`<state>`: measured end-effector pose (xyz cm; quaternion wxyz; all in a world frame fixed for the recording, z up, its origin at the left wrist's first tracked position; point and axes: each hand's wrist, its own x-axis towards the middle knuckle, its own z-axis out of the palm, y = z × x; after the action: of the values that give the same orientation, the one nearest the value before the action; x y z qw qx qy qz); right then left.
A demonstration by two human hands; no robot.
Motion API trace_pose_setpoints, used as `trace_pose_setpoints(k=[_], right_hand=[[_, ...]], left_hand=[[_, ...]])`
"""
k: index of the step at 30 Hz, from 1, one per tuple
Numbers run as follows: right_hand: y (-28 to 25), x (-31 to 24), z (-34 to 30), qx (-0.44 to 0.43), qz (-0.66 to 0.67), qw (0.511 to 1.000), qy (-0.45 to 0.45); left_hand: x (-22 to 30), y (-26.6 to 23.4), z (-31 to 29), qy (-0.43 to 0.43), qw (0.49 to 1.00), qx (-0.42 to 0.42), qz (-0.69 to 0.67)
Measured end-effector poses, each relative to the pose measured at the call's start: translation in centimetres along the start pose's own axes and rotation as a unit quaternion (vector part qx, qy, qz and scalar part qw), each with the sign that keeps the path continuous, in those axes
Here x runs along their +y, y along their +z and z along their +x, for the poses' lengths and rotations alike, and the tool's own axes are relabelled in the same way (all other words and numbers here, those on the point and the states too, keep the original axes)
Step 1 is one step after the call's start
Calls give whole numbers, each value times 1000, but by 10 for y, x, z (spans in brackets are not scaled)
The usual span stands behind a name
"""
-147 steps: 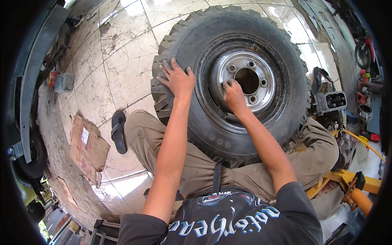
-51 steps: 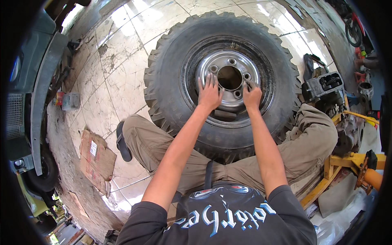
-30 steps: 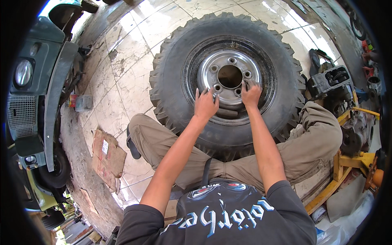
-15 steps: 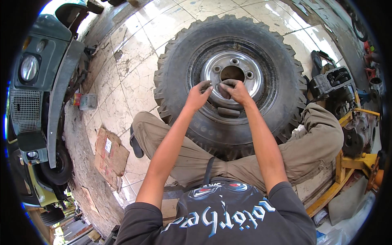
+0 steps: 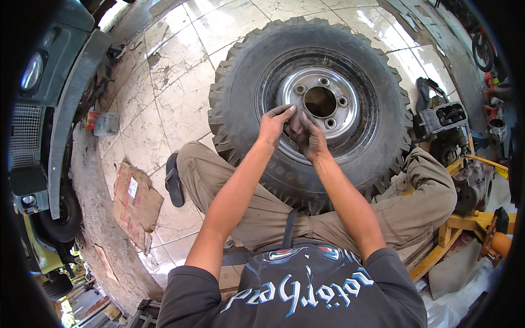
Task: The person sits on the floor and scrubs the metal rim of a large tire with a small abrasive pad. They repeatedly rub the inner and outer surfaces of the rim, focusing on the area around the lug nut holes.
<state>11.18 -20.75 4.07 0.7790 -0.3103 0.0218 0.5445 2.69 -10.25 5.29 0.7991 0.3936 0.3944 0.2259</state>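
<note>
A big knobbly tyre lies flat before me, mounted on a steel wheel with a shiny centre. Its round hub hole is ringed by several bolt holes. Over the near left part of the rim, my two hands meet at a small, dull brown piece, like folded sandpaper. My left hand pinches the upper edge of this brown piece between thumb and fingers. From the other side my right hand grips it, palm turned partly up. Fingers cover much of the piece.
My crossed legs border the tyre's near side. Flattened cardboard and a small clear container lie to the left, near a parked vehicle. At right are a metal gearbox part and a yellow stand.
My hands have come together on the brown piece, which my right hand held before. The right hand has lowered and turned palm up. A dark block on the near rim is now hidden.
</note>
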Motion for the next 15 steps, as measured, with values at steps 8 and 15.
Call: trace_pose_setpoints(k=[8,15], right_hand=[[5,7,7,40,-5,999,-29],[4,-5,3,38,-169,981,-87]], left_hand=[[5,-6,8,6,999,-42,-20],[21,-10,3,123,973,-20,194]])
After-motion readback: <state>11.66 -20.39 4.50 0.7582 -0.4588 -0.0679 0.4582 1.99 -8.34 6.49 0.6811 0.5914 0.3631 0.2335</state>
